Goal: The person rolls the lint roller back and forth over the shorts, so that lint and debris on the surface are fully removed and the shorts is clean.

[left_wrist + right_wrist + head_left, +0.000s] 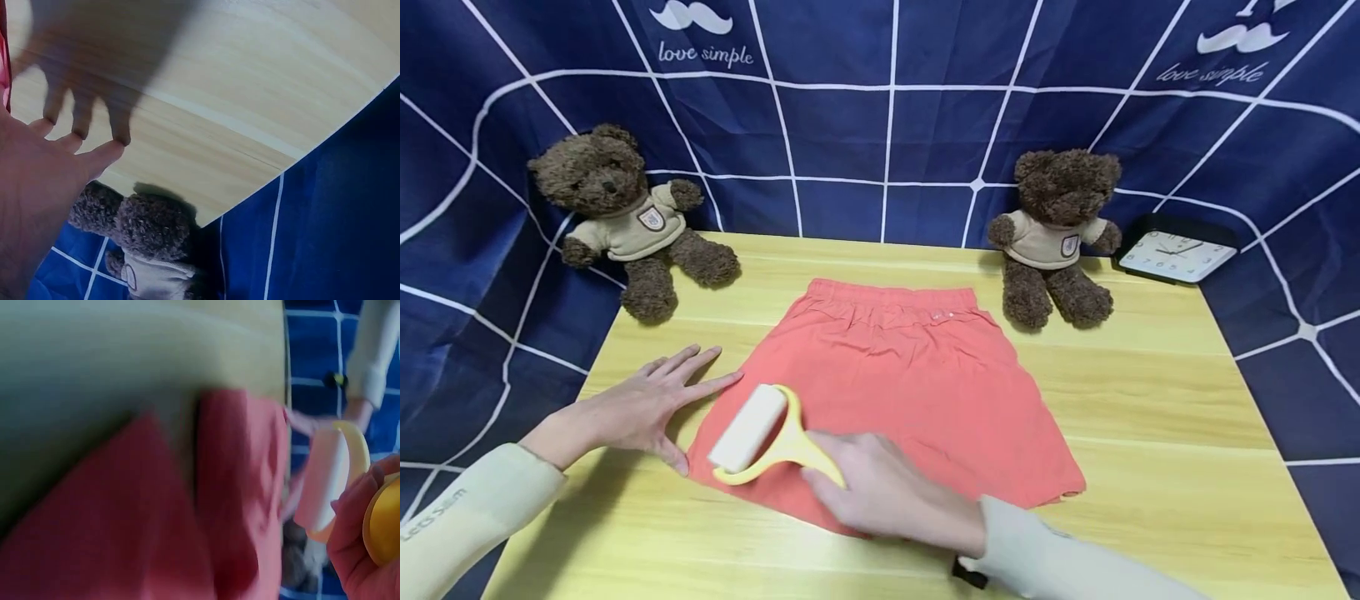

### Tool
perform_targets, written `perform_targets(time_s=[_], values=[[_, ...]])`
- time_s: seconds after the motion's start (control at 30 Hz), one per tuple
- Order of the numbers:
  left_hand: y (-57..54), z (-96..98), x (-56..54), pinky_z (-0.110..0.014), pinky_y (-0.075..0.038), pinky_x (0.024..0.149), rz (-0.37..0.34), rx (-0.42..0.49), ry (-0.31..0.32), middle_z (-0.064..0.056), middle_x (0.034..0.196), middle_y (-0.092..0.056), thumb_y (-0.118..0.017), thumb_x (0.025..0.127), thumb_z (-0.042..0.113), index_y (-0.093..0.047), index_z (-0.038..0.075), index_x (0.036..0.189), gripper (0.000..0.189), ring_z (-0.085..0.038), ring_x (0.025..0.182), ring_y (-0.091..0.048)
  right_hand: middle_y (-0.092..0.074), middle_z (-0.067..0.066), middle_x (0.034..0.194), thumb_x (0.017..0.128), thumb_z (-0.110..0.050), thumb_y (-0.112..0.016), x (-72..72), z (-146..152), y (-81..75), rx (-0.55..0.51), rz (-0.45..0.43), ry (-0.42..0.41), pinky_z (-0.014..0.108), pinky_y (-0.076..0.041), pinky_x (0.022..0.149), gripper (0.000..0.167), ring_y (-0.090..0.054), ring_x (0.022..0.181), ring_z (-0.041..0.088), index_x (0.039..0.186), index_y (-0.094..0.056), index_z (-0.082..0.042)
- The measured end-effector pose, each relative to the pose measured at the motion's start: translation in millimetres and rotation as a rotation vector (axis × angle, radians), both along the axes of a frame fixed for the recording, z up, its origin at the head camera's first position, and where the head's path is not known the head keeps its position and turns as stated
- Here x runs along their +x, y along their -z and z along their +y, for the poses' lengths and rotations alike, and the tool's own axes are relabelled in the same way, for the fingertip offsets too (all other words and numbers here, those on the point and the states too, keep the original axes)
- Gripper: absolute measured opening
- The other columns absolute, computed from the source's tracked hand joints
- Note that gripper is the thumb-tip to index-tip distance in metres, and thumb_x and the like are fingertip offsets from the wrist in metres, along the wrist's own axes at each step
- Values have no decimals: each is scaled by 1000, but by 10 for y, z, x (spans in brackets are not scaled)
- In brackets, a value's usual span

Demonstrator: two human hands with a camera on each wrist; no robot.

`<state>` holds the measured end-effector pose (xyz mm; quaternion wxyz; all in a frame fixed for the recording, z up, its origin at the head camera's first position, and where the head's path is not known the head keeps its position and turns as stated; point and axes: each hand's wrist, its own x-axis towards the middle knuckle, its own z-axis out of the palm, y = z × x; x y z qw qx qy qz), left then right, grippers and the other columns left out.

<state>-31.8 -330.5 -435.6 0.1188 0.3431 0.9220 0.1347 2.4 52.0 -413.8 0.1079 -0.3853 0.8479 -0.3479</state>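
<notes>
My right hand (887, 487), fingers clamped round the yellow handle (795, 446), holds the roller (748, 429) over the left side of the red garment (895, 392), spread flat on the table (1157, 383); my left hand (640, 408), fingers splayed at the garment's edge, probably keeps it from shifting.

A hand could pass along the tabletop's (1195, 417) right edge, in front of the desk clock (1180, 256), or between one teddy bear (638, 229) and another (1051, 237) at the back edge. The left hand (643, 406) obstructs the left side; the lint roller (751, 429) and right hand (883, 487), the front middle.
</notes>
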Motion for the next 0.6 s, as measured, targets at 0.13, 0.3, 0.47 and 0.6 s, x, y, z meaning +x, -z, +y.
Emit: perform_targets(time_s=[0.13,0.3,0.47,0.6], values=[[8,-34,-8,-84,-35,106,20,-23,-2,-30,171,-26,-79,60,89,-36,31,172,133,-64,150,-29,-41,-14,68,104,-25,-65,31,-331,88,-5,26,-20,19,-35,52,5,-43,61,3,104,-62,-22],[42,-77,-32,-80,-45,98,123,-37,43,-28,168,-30,-89,59,81,-46,23,165,128,-62,147,-36,-46,-14,70,104,-26,-65,9,-556,161,11,65,2,21,-38,53,8,-48,62,3,108,-63,-20],[45,-72,-47,-78,-46,99,124,-71,38,-27,170,-29,-87,58,83,-47,22,165,129,-60,148,-36,-47,-13,70,105,-25,-66,-14,-638,231,50,40,4,23,-40,53,7,-50,62,4,105,-61,-19],[27,-59,-30,-79,-42,103,61,-109,4,-24,173,-24,-83,59,85,-45,25,168,130,-59,152,-31,-47,-12,72,106,-25,-65,-6,-678,301,90,29,-10,23,-41,54,10,-52,65,4,102,-59,-19]])
